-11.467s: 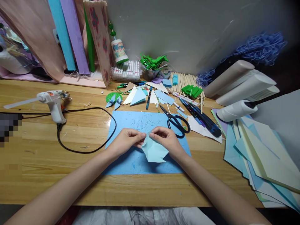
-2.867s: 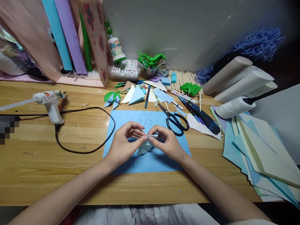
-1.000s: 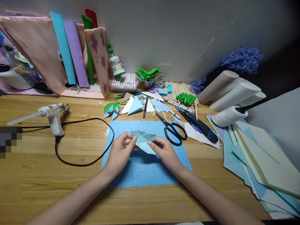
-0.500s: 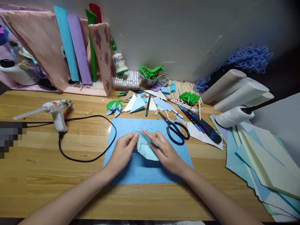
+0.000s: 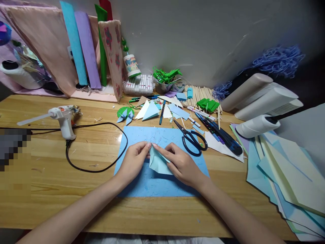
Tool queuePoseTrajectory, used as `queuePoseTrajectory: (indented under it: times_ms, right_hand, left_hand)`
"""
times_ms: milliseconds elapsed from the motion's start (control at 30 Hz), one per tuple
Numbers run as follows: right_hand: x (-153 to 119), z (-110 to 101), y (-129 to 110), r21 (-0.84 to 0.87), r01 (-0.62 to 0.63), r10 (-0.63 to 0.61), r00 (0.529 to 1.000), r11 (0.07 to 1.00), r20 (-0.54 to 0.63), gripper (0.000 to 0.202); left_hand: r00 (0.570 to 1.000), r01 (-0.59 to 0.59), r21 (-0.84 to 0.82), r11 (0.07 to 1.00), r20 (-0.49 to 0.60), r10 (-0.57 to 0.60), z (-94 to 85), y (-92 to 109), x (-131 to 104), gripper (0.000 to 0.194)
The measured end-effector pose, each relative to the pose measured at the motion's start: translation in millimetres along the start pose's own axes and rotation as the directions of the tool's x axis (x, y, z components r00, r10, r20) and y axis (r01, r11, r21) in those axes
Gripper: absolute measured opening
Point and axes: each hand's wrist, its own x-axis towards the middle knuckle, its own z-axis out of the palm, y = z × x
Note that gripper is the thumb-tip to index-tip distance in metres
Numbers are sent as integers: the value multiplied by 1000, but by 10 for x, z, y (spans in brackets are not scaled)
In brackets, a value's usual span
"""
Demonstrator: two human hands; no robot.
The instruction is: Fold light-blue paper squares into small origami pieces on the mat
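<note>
Creased aqua paper [image 5: 158, 163] between hands [image 5: 134, 159]

Pinching the upper corner of a folded pale-blue paper [image 5: 157, 165] with the left hand [image 5: 134, 158] and gripping its slanting edge with the right hand [image 5: 182, 164]. Holding it above a blue mat [image 5: 142, 189], working at a wooden table [image 5: 50, 193] between a white glue gun [image 5: 66, 128] on the left and a stack of colored paper [image 5: 291, 176] on the right, facing black-handled scissors [image 5: 186, 133] and a case of markers [image 5: 139, 82].
</note>
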Motion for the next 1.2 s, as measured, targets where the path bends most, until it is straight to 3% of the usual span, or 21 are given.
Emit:
queuePoseTrajectory:
  times_ms: [200, 400, 700, 1000, 1200]
  right_hand:
    - [-9, 43, 37, -49, 35, -34, 999, 998, 17, 55]
    - [-6, 70, 26, -80, 66, -64, 998, 995, 27, 51]
    - [-3, 97, 24, -34, 51, -50, 999, 998, 17, 50]
    - [17, 58, -21, 330, -139, 158, 987, 934, -32, 47]
    - [5, 75, -30, 375, -115, 145, 988, 920, -52, 46]
  left_hand:
    - [970, 214, -166, 963, 152, -189, -42, 27, 80, 30]
    - [939, 316, -186, 930, 200, -279, -74, 16, 117, 25]
    - [949, 288, -117, 950, 171, -267, -73, -30, 126, 25]
    - [976, 176, -44, 983, 142, -168, -39, -59, 104, 29]
    - [980, 143, -68, 987, 145, -132, -68, -56, 106, 32]
